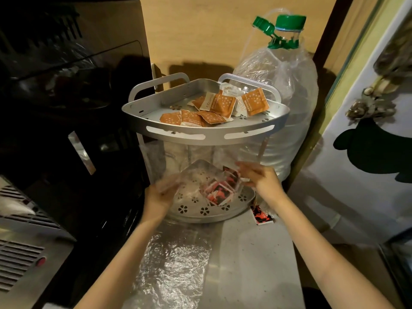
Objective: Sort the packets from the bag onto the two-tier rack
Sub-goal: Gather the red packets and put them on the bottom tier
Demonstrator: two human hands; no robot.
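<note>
A silver two-tier corner rack stands on the counter. Its top tier holds several orange-and-white packets. A pile of red-and-black packets sits over the lower tier, seen through a clear plastic bag. My left hand grips the bag's left side. My right hand pinches the bag's right edge just above the red packets. One red-and-black packet lies on the counter beside the rack's right foot. Both hands are blurred.
A big clear water bottle with a green cap stands behind the rack on the right. A black appliance fills the left side. Crinkled clear plastic covers the counter in front. A white door is at the right.
</note>
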